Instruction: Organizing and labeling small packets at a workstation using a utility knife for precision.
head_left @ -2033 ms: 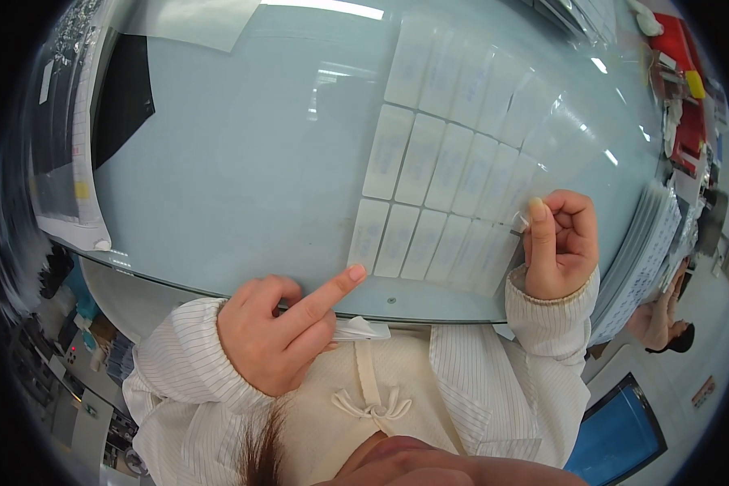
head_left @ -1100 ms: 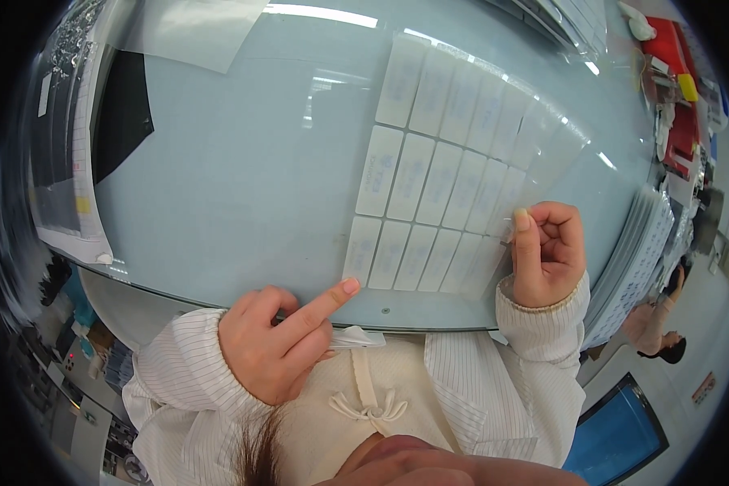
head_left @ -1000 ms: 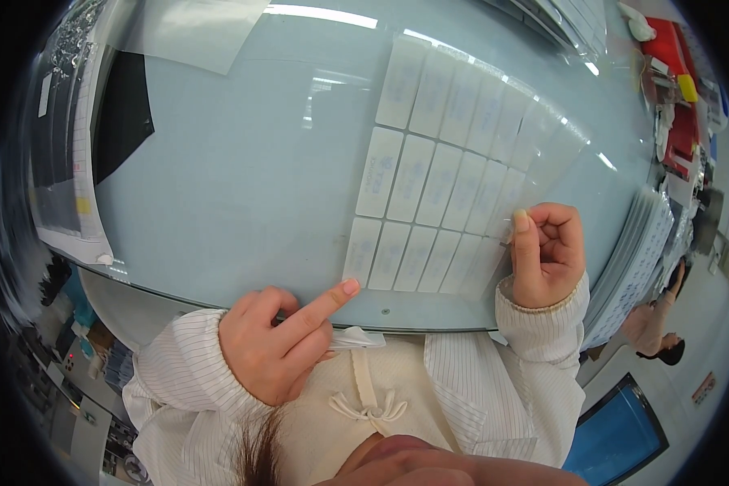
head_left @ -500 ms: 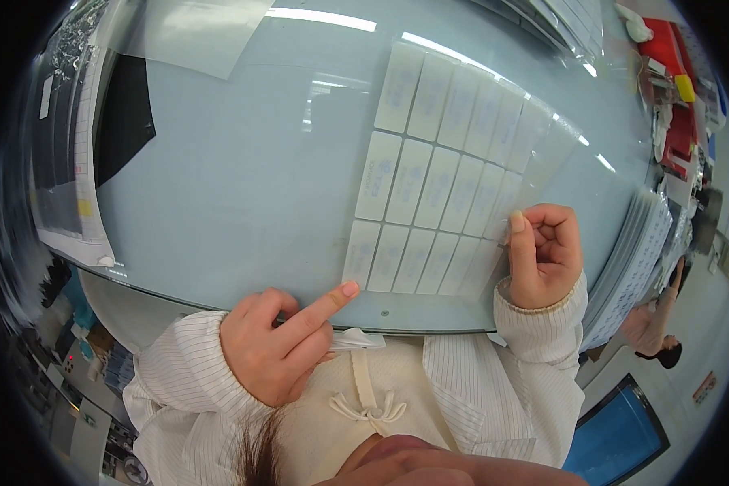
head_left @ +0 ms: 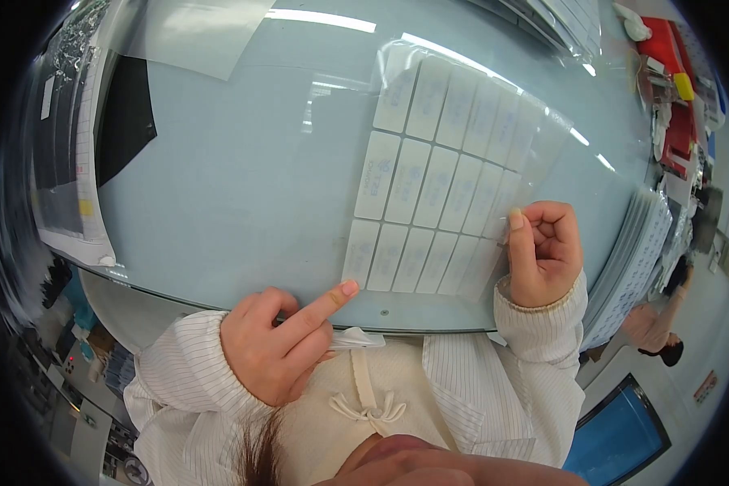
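A clear film sheet with rows of pale rectangular labels [head_left: 438,184] lies on the pale glass-topped table [head_left: 227,186], its faint print showing through. My right hand [head_left: 547,254] is closed at the sheet's near right edge, thumb and index finger pinching the film. The index finger of my left hand [head_left: 287,344] stretches out, its tip on the near left corner label. The other left fingers curl under, and a thin white folded piece [head_left: 360,339] sticks out beside them at the table edge. How firmly they grip it is hidden.
Translucent sheets [head_left: 194,36] lie at the far left, near a black piece [head_left: 126,121]. Stacked printed sheets [head_left: 628,267] stand at the right edge, below a red container [head_left: 679,105]. More sheets [head_left: 555,24] lie at the far side. Another person [head_left: 660,324] is at the right.
The label sheet's far part has bowed slightly, and the glare across its far edge has shifted. Both my hands stay nearly in place. At the right, the other person's arm has moved slightly.
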Motion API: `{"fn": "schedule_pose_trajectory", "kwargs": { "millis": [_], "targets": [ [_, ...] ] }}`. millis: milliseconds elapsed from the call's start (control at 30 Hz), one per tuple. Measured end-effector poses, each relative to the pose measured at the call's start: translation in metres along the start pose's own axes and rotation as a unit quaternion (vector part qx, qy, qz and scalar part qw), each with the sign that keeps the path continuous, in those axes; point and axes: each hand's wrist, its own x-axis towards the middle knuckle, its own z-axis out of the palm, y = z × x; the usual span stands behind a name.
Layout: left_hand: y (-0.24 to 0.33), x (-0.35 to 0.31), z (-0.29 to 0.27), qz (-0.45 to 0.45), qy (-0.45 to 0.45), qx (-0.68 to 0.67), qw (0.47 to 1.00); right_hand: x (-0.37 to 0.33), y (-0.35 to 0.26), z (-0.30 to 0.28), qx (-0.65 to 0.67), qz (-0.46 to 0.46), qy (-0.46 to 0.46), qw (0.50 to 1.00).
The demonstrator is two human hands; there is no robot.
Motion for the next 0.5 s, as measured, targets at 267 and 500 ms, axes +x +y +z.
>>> {"fn": "schedule_pose_trajectory", "kwargs": {
  "millis": [267,500],
  "targets": [
    [0.0015,0.0011,-0.0011,-0.002,-0.005,0.003,1.0,0.0011,0.0016,0.0016,0.006,-0.008,0.007,1.0],
    [-0.0039,-0.0015,-0.007,0.021,-0.023,-0.01,0.999,0.0018,0.005,0.0011,0.039,0.005,0.022,0.999]
  ]
}}
